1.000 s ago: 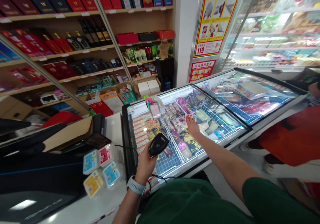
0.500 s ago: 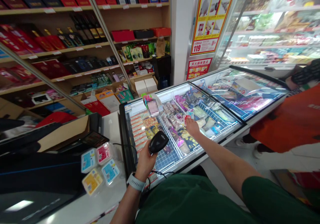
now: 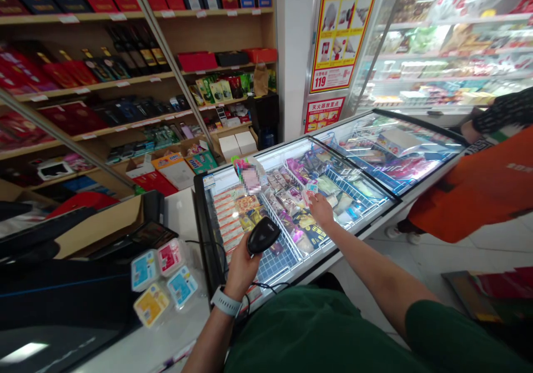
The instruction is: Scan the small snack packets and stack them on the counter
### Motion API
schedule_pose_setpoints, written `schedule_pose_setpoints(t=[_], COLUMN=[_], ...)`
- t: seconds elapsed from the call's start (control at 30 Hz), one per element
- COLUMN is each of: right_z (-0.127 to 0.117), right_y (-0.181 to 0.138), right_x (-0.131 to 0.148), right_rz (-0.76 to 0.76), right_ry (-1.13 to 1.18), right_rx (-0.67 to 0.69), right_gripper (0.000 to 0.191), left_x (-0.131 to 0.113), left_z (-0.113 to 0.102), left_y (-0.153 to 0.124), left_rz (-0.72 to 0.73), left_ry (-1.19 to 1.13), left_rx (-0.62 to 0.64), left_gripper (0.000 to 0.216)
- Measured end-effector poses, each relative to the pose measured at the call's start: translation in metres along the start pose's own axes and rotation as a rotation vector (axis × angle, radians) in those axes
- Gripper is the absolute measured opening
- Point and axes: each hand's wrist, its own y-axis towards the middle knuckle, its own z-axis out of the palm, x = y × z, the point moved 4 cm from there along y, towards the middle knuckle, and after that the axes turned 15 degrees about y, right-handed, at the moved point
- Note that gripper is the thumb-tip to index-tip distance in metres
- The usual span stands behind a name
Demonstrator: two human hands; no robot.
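Note:
My left hand [image 3: 242, 262], with a pale watch strap on the wrist, is wrapped round the handle of a black barcode scanner [image 3: 264, 236]. The scanner's head points away over the near end of a glass-topped chest freezer [image 3: 393, 200]. My right hand [image 3: 321, 210] reaches out over the freezer glass, its fingers closed on a small red-and-white package [image 3: 307, 196]. A small package with a blue-and-white label [image 3: 312, 186] shows just beyond those fingertips; whether it touches the held one, I cannot tell. Left of the scanner, several clear tubs with coloured labels [image 3: 182, 286] sit on the counter [image 3: 183, 328].
A bright packet, partly pixelated [image 3: 251, 179], rests on the freezer's far left. The scanner's black cable [image 3: 266, 287] hangs by my waist. A person in orange [image 3: 478, 187] stands right. Shelves [image 3: 179, 76] and a refrigerated display [image 3: 449, 45] line the back.
The view has shifted slightly to the right. The red-and-white package in my right hand has tilted and its face looks paler. The left hand's hold on the scanner is unchanged.

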Motion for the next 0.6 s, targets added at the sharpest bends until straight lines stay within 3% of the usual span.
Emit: schedule_pose_setpoints(t=[0.23, 0.37, 0.6], right_z=[-0.014, -0.016, -0.009], right_y=[-0.007, -0.019, -0.044], right_x=[-0.013, -0.023, -0.029], right_rz=[0.144, 0.265, 0.426], right_ry=[0.143, 0.370, 0.754], right_rx=[-0.201, -0.334, -0.362], right_gripper=[0.036, 0.038, 0.043], left_x=[-0.002, 0.000, 0.003], left_z=[0.000, 0.000, 0.003], left_y=[-0.002, -0.002, -0.003], left_rz=[0.028, 0.024, 0.022], left_ry=[0.004, 0.007, -0.008], left_rx=[0.006, 0.004, 0.002], left_gripper=[0.044, 0.043, 0.043])
